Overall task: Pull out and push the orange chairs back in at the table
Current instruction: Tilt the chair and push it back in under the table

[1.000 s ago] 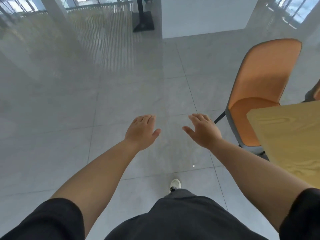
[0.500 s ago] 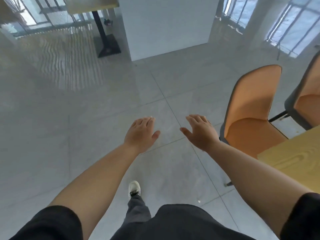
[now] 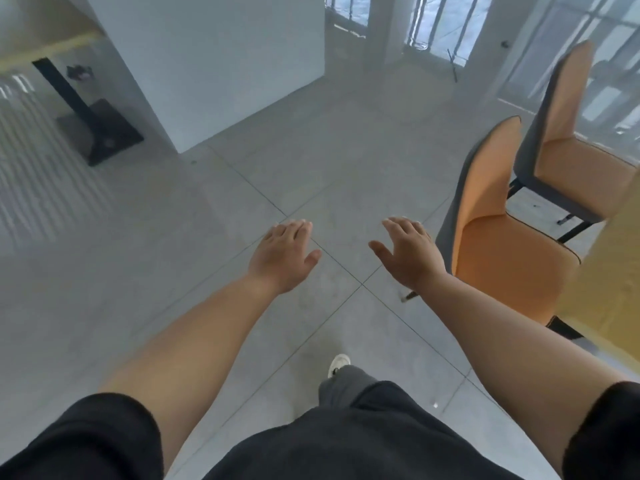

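Two orange chairs with grey backs stand at the right beside a light wooden table (image 3: 609, 299). The near chair (image 3: 502, 237) has its seat partly under the table edge. Behind it stands the far chair (image 3: 568, 140). My left hand (image 3: 282, 256) hovers over the floor, fingers straight, holding nothing. My right hand (image 3: 408, 252) is stretched out palm down just left of the near chair's back, apart from it and holding nothing.
A white block wall (image 3: 207, 64) rises ahead. Another table on a black pedestal base (image 3: 98, 133) stands at the far left. Windows line the far right. My white shoe (image 3: 337, 363) steps on the grey tiled floor.
The view has swung right and I have stepped forward. Both chairs now show more fully and sit closer to my right hand. Both hands stay outstretched and hold nothing.
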`<state>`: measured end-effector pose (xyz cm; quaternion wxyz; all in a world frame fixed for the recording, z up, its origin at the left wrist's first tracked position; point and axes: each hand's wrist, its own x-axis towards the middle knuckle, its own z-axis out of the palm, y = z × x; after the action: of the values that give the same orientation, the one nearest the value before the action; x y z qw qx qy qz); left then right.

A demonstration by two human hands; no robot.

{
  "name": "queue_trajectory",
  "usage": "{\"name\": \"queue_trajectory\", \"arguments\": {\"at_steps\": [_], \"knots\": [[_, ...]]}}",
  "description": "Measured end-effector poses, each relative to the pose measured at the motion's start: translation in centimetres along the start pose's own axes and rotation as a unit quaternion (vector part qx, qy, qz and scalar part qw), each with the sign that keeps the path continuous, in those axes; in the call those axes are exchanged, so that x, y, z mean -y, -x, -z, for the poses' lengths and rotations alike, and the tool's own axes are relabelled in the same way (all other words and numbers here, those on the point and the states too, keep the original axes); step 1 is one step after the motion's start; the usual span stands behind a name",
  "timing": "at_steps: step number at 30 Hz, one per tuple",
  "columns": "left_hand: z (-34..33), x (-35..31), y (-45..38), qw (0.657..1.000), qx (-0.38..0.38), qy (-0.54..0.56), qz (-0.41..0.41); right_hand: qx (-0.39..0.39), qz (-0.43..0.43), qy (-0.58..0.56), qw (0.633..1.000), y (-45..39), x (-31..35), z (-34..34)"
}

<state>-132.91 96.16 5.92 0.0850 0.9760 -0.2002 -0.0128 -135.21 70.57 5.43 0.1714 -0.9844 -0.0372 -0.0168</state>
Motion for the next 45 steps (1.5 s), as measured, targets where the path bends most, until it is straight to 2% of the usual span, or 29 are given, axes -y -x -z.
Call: {"name": "queue_trajectory", "arguments": {"at_steps": [7, 16, 20, 26, 30, 35, 42, 45], "knots": [[-0.7, 4.1, -12.8, 0.998, 0.009, -0.006, -0.059, -0.044, -0.049, 0.004, 0.998, -10.5, -1.9, -0.9], [1.3, 6.1, -30.4, 0.993, 0.01, -0.009, -0.117, -0.053, -0.102, 0.007, 0.993, -24.1, -6.1, 1.3], [1.2, 6.0, -37.4, 0.985, 0.011, -0.011, -0.169, -0.07, -0.133, 0.007, 0.989, -28.1, -8.1, 2.4], [-0.9, 4.2, -49.5, 0.96, 0.021, 0.0, -0.278, -0.11, -0.232, 0.014, 0.966, -32.4, -12.1, 2.7], [-2.3, 1.5, -57.5, 0.927, 0.049, 0.021, -0.372, -0.153, -0.332, 0.025, 0.93, -34.5, -14.1, 2.7], [-2.6, -3.3, -64.4, 0.863, 0.079, 0.036, -0.497, -0.177, -0.463, 0.055, 0.867, -34.3, -14.5, 3.4], [-4.7, -12.9, -68.5, 0.763, 0.104, 0.033, -0.637, -0.212, -0.606, 0.069, 0.763, -32.2, -17.0, 3.5], [-6.2, -17.4, -69.7, 0.719, 0.113, 0.024, -0.685, -0.219, -0.642, 0.071, 0.731, -31.7, -19.1, 2.5]]}}
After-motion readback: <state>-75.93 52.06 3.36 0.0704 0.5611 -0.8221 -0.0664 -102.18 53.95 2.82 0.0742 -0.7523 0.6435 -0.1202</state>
